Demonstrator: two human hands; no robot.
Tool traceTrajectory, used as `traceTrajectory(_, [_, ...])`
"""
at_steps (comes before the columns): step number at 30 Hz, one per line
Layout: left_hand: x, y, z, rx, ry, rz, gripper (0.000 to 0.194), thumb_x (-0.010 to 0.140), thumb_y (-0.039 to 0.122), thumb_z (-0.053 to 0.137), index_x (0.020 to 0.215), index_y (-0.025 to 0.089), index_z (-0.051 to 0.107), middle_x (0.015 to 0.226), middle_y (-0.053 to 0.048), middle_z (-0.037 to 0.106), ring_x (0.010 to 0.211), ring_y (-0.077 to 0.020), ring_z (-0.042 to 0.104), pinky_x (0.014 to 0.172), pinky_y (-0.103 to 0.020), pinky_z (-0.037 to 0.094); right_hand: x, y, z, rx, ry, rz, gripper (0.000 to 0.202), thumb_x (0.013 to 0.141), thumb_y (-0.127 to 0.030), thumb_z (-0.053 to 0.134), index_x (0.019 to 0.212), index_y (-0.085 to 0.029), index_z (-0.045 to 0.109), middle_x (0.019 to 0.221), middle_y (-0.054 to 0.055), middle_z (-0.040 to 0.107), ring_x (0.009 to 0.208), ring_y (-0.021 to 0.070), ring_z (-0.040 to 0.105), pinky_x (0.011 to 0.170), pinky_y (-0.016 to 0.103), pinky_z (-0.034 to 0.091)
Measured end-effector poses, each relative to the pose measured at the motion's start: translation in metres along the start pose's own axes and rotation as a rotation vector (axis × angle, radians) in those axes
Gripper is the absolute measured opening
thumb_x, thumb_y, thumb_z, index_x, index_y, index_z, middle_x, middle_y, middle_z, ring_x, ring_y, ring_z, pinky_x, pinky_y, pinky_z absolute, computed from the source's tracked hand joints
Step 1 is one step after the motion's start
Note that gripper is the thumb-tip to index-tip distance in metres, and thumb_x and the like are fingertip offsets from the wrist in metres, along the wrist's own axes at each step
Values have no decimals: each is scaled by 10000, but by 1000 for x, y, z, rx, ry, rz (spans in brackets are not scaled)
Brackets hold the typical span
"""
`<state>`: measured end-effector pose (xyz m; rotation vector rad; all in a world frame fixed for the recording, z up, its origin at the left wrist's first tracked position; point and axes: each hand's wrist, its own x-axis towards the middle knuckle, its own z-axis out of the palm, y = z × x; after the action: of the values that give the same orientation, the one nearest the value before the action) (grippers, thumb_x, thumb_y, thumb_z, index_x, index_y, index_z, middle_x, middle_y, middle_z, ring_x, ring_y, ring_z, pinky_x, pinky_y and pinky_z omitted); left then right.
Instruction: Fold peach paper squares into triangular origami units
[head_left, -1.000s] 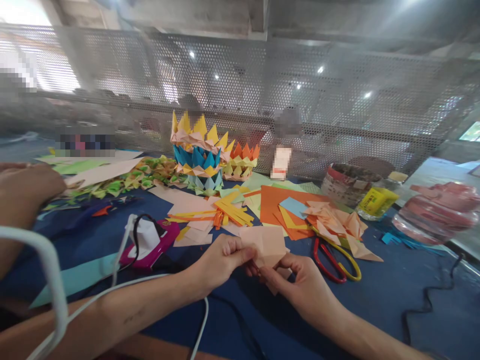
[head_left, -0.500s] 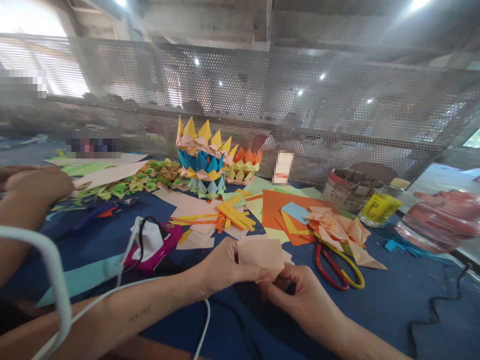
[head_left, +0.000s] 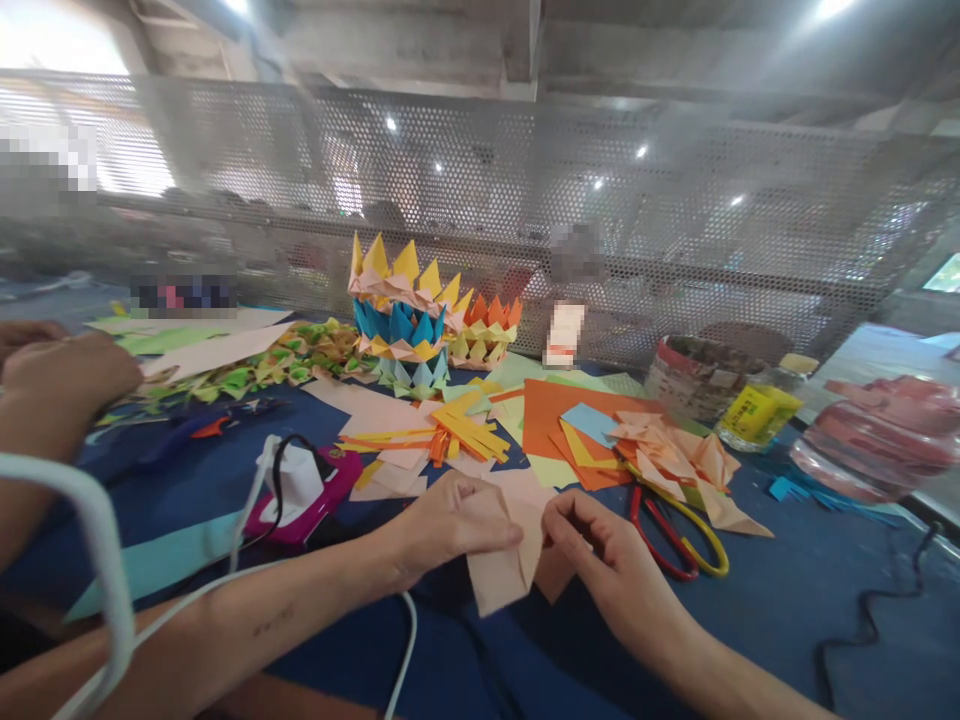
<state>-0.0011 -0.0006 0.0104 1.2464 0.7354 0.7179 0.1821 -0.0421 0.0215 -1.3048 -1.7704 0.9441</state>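
Observation:
My left hand (head_left: 461, 520) pinches a folded piece of peach paper (head_left: 499, 570) above the blue tabletop, its thumb laid across the front. Fingers of my right hand (head_left: 589, 540) close at the paper's right edge. Below them hangs a darker, shaded peach paper piece (head_left: 553, 574); whether it is a separate sheet I cannot tell. Just right of my right hand lie scissors (head_left: 675, 540) with red and yellow handles, their blades under folded peach paper pieces (head_left: 679, 450).
Folded-paper crowns (head_left: 405, 320) are stacked at the back. Orange paper (head_left: 555, 410) and yellow strips (head_left: 469, 425) lie ahead. A magenta power strip (head_left: 307, 500) with white cable is left. A pink bottle (head_left: 881, 440) stands right. Another person's hand (head_left: 71, 370) is at far left.
The peach paper has turned from lying nearly level to hanging downward between my hands. My right hand has risen slightly, and the darker paper piece now shows under its fingers.

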Motion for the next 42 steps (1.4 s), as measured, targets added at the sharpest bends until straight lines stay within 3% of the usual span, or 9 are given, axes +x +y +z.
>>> traceTrajectory(5, [1, -4, -1, 136, -140, -10, 254, 636, 330, 692, 695, 90, 636, 569, 13, 517, 522, -72, 432, 508, -180, 320, 1, 2, 0, -40, 16, -7, 261, 851, -389, 446, 742, -165, 524, 668, -13, 487, 630, 102, 452, 564, 195, 381])
traceTrajectory(13, [0, -2, 1, 314, -180, 27, 285, 681, 374, 632, 626, 102, 570, 552, 40, 407, 518, -58, 333, 470, -184, 222, -2, 2, 1, -130, -34, -61, 244, 857, -361, 443, 788, -174, 583, 761, 18, 587, 706, 124, 523, 598, 208, 410])
traceTrajectory(21, [5, 4, 2, 61, 59, 61, 299, 602, 313, 715, 744, 130, 526, 635, 15, 539, 578, -81, 488, 556, -190, 362, -3, -1, 3, -67, -32, 24, 318, 806, -370, 522, 1074, -202, 487, 784, 4, 594, 691, 126, 556, 611, 223, 437])
traceTrajectory(25, [7, 2, 1, 171, 97, 56, 252, 631, 271, 682, 723, 135, 491, 606, 34, 506, 546, -70, 479, 530, -186, 367, 2, 3, -1, -39, 18, 38, 334, 828, -363, 486, 1111, -189, 446, 710, -7, 573, 682, 138, 563, 622, 241, 437])
traceTrajectory(28, [7, -3, 1, 349, 121, 147, 229, 668, 239, 630, 829, 144, 498, 707, 3, 552, 626, -102, 528, 571, -211, 413, 6, 9, -6, -30, 33, 44, 339, 838, -373, 462, 1113, -177, 436, 699, -7, 552, 632, 132, 545, 570, 236, 424])
traceTrajectory(32, [1, -3, 0, 710, 206, 507, 409, 691, 144, 557, 1088, 182, 466, 1071, -95, 539, 966, -188, 517, 797, -306, 445, 10, 15, -8, -93, 49, 39, 321, 836, -351, 451, 1100, -170, 430, 677, -20, 542, 596, 120, 529, 559, 234, 410])
traceTrajectory(35, [-3, -4, 0, 926, 85, 696, 454, 680, 37, 465, 1107, 185, 495, 1169, -104, 505, 1118, -206, 445, 957, -355, 362, 12, 17, -9, -130, 75, 47, 302, 825, -322, 450, 1081, -162, 436, 627, -33, 534, 561, 120, 514, 528, 231, 392])
traceTrajectory(39, [-3, -12, -2, 1097, -20, 699, 495, 718, 25, 423, 1184, 177, 488, 1193, -94, 531, 1138, -195, 449, 979, -337, 358, 14, 21, -12, -229, 67, 34, 277, 819, -279, 442, 1067, -156, 467, 594, -30, 541, 567, 137, 530, 548, 250, 404])
traceTrajectory(42, [-1, -18, -4, 1151, -53, 665, 394, 791, 73, 399, 1137, 183, 551, 1122, -84, 590, 1060, -186, 518, 922, -314, 406, 14, 24, -16, -371, 70, -61, 225, 786, -203, 461, 1001, -176, 520, 816, 36, 603, 786, 176, 572, 707, 301, 439])
